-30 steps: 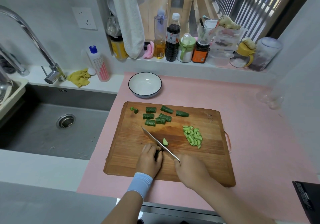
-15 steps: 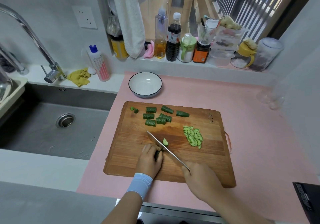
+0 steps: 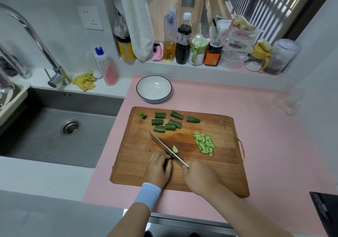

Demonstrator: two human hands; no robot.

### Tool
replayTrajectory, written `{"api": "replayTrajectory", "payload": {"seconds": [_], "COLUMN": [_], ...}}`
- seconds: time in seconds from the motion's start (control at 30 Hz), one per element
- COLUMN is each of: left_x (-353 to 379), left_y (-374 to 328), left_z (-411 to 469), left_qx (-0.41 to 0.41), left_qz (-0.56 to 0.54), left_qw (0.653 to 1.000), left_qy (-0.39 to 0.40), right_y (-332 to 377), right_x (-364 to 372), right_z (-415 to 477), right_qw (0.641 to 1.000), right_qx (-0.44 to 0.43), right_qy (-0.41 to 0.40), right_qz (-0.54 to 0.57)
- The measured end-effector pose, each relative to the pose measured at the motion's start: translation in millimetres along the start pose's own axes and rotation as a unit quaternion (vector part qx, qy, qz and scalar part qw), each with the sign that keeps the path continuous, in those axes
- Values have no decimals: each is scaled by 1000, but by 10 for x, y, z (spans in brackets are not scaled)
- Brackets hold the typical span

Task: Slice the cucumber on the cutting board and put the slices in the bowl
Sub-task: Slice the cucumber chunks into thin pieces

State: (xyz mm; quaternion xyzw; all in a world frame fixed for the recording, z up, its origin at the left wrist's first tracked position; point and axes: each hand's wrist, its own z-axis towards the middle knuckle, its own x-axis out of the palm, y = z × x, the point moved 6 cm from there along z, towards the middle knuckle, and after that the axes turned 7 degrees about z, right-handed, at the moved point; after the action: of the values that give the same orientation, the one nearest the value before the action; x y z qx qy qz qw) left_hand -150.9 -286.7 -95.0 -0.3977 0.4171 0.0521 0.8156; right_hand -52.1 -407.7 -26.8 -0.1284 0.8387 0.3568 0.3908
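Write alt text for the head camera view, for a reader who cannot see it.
The right hand grips a knife, blade against a cucumber piece that the left hand holds on a wooden cutting board. Thin slices lie piled to the right, uncut chunks sit at the far edge, and a white bowl stands empty beyond the board.
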Motion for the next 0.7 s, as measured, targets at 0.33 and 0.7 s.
{"api": "replayTrajectory", "payload": {"seconds": [0.33,0.7], "left_x": [-13,-44], "left_y": [-1,-6], "left_z": [-16,0], "left_qx": [-2,-2], "left_qz": [17,12], "left_qw": [1000,1000], "left_qy": [-13,-14], "right_y": [49,-124], "right_x": [-34,-42], "right_z": [-128,-279], "right_qw": [998,998], "right_qx": [-50,-44], "right_qy": [-33,-31], "right_qz": [-21,-15]}}
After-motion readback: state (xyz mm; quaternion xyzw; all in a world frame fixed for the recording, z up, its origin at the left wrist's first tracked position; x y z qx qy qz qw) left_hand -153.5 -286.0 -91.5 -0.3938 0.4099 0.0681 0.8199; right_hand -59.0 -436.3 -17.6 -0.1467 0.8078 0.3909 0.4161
